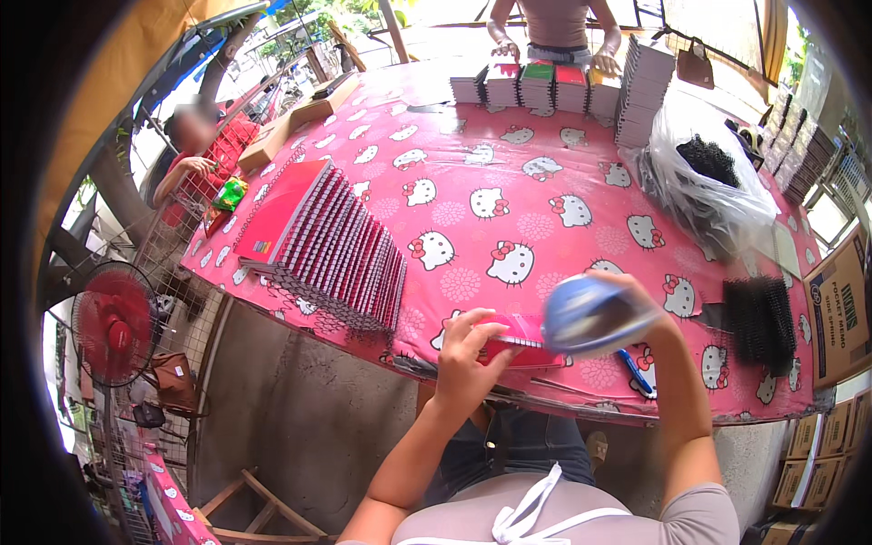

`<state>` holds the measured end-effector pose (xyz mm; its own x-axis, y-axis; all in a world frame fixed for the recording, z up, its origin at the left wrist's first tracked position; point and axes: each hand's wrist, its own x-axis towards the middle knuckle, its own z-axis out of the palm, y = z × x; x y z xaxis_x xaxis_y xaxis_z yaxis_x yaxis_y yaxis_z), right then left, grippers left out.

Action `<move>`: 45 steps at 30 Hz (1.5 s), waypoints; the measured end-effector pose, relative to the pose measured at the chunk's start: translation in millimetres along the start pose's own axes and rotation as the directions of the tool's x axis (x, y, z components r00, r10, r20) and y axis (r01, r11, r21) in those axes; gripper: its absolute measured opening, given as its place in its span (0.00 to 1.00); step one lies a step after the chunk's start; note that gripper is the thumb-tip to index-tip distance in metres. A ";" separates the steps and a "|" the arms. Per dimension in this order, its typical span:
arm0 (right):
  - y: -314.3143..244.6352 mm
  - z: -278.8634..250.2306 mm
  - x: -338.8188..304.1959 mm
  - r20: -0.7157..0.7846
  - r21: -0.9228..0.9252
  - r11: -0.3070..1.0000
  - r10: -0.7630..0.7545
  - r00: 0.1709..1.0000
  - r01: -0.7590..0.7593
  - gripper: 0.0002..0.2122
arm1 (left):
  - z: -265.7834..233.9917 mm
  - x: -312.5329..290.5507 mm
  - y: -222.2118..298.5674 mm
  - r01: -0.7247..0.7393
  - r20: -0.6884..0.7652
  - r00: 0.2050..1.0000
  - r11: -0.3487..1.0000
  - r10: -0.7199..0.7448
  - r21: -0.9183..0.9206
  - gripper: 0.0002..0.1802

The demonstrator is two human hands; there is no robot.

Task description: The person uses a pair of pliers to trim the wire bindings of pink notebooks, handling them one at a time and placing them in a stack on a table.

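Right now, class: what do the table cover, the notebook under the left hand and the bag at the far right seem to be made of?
Table cover: likely wipeable plastic or vinyl, smooth with a printed cat pattern.
Notebook under the left hand: apparently paper with a pink card cover and wire spiral binding.
Bag: thin clear plastic film, crinkled and glossy.

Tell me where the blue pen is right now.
In the head view, the blue pen lies on the pink tablecloth near the table's front edge, just below the right hand, between the pink notebook and the black spiral coils.
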<state>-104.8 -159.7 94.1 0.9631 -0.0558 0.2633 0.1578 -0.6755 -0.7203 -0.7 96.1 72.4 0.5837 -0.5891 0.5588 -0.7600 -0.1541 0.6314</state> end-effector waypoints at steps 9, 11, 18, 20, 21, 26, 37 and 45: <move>-20.5 23.0 37.1 -0.113 -0.343 0.925 0.133 0.985 -0.164 0.16 | -9.0 -14.1 -26.2 0.338 0.057 0.924 0.734 -0.379 -0.589 0.18; -27.4 23.1 34.0 0.077 0.509 0.858 0.041 0.996 -0.075 0.15 | -14.2 -15.4 -21.4 0.433 0.109 0.853 0.574 -0.511 -0.695 0.16; -14.9 27.1 35.7 -0.214 -0.166 0.960 0.187 0.959 -0.224 0.14 | -20.4 -27.1 -51.0 0.376 0.111 0.890 0.572 -0.442 -0.729 0.14; 18.4 3.1 7.8 -0.473 -0.423 0.761 0.277 0.836 -0.491 0.16 | -17.1 -25.0 -51.1 0.364 0.144 0.895 0.504 -0.421 -0.784 0.13; 37.1 -10.4 -9.6 -0.589 -0.462 0.645 0.290 0.754 -0.609 0.18 | -12.6 -20.2 -47.4 0.344 0.144 0.908 0.501 -0.394 -0.794 0.13; 30.4 3.3 -73.5 -0.493 -0.673 0.563 0.141 0.858 -0.479 0.25 | -16.1 0.0 -17.1 0.037 -0.113 0.985 0.804 -0.128 -0.594 0.14; -80.9 73.0 -85.5 -0.283 -0.204 0.963 0.116 0.952 -0.177 0.20 | 14.2 -35.7 -0.6 0.002 -0.072 0.997 0.956 -0.024 -0.293 0.11; -92.3 86.9 -61.1 -0.079 0.113 0.937 0.339 0.937 -0.329 0.17 | 14.7 -35.6 -4.4 0.067 -0.083 0.991 0.926 -0.105 -0.372 0.14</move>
<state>-159.3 -30.1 88.7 0.9390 -0.3398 0.0536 -0.1446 -0.5314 -0.8347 -22.3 106.2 41.9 0.6820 -0.5021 0.5317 -0.5580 0.1127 0.8222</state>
